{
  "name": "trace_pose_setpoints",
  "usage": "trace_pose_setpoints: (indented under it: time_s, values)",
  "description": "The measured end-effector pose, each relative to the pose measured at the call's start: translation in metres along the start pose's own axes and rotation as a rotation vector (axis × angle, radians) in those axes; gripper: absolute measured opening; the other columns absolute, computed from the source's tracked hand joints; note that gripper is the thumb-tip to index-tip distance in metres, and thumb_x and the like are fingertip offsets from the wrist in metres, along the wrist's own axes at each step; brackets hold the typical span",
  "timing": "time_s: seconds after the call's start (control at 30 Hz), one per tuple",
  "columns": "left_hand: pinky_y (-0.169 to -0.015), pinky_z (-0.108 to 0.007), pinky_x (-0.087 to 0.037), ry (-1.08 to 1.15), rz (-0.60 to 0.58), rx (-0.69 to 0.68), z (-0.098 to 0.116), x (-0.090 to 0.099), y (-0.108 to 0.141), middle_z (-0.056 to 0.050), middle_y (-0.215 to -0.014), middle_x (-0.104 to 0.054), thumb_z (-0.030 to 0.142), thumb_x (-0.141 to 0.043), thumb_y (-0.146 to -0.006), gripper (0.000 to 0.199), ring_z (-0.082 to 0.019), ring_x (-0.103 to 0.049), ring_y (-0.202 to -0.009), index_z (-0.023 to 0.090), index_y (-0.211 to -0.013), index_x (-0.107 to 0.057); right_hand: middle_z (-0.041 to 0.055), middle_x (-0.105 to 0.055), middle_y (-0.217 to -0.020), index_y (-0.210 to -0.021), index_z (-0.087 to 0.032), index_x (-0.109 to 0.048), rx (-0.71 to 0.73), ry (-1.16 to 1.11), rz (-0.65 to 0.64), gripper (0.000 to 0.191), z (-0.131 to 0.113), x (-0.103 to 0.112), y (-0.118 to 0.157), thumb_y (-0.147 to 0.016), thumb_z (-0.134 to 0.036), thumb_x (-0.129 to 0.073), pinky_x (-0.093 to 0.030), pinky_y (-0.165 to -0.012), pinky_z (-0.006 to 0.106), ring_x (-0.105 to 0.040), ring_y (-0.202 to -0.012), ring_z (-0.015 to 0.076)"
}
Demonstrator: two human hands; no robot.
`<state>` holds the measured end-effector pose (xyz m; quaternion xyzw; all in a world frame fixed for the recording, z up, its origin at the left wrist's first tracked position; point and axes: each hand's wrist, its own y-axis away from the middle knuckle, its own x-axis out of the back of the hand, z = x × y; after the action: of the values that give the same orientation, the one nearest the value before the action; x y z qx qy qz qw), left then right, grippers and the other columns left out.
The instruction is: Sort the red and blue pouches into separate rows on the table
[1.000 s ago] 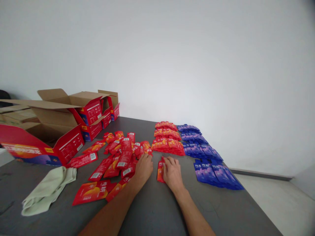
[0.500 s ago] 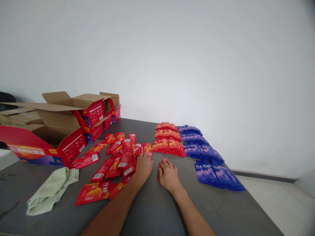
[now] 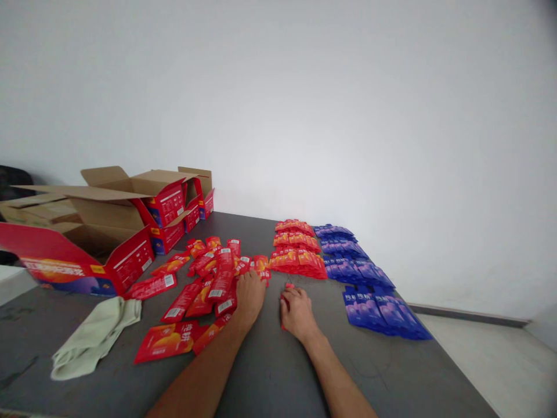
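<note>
My left hand (image 3: 250, 295) is at the right edge of a loose pile of red pouches (image 3: 223, 273), its fingers curled down on a red pouch (image 3: 263, 274) there. To the right, my right hand (image 3: 297, 310) rests on the table, closed over another red pouch (image 3: 289, 285). Only a corner and a thin edge of that pouch show; the hand covers the rest. Beyond the hands lie overlapping rows of red pouches (image 3: 298, 259). Rows of blue-purple pouches (image 3: 383, 310) run alongside them on the right.
Open red cartons (image 3: 130, 261) with brown flaps stand on the left of the dark table (image 3: 270, 371). A folded pale green cloth (image 3: 93, 337) lies in front of them. A white wall (image 3: 348, 116) rises behind; the table's right edge borders the floor (image 3: 487, 342).
My left hand has drawn slightly back and left, its fingers more curled. My right hand stays nearly in place over its pouch, with less of the pouch showing. The view has shifted slightly.
</note>
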<state>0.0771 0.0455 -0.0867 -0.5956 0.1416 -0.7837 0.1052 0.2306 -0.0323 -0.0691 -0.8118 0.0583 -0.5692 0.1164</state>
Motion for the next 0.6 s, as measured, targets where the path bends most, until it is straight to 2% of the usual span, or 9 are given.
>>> trace_pose_setpoints:
  time_s: [0.1, 0.23, 0.43, 0.6]
  values:
    - [-0.091, -0.041, -0.042, -0.023, 0.041, 0.057, 0.002, 0.001, 0.001, -0.018, -0.105, -0.064, 0.047, -0.055, -0.087, 0.043, -0.031, -0.057, -0.103, 0.011, -0.108, -0.063, 0.0064, -0.058, -0.133, -0.114, -0.024, -0.067, 0.024, -0.016, -0.015, 0.031, -0.002, -0.002, 0.001, -0.09, -0.032, -0.049, -0.035, -0.1, 0.039, -0.046, -0.122, 0.0275]
    - [-0.089, -0.04, -0.042, -0.028, 0.02, 0.07, 0.001, 0.002, 0.0, -0.017, -0.104, -0.065, 0.04, -0.056, -0.086, 0.033, -0.031, -0.058, -0.103, 0.013, -0.103, -0.065, 0.0074, -0.053, -0.14, -0.128, -0.024, -0.059, 0.025, -0.014, -0.052, 0.042, -0.001, -0.008, 0.002, -0.088, -0.033, -0.049, -0.03, -0.105, 0.046, -0.04, -0.129, 0.0289]
    - [-0.087, -0.039, -0.043, -0.008, 0.008, 0.08, -0.003, 0.006, -0.004, -0.019, -0.098, -0.068, 0.029, -0.053, -0.085, 0.028, -0.031, -0.061, -0.099, 0.008, -0.096, -0.068, 0.0081, -0.051, -0.142, -0.131, -0.023, -0.056, 0.03, -0.023, -0.05, 0.045, 0.002, -0.009, 0.003, -0.087, -0.032, -0.049, -0.03, -0.105, 0.044, -0.041, -0.129, 0.0284]
    - [-0.083, -0.037, -0.044, 0.114, 0.057, 0.172, -0.009, 0.005, -0.011, -0.02, -0.094, -0.068, 0.029, -0.047, -0.089, 0.029, -0.03, -0.063, -0.095, 0.007, -0.093, -0.065, 0.0083, -0.051, -0.142, -0.129, -0.024, -0.057, 0.041, -0.023, -0.046, 0.043, 0.003, -0.011, 0.002, -0.087, -0.032, -0.049, -0.03, -0.104, 0.044, -0.041, -0.128, 0.0284]
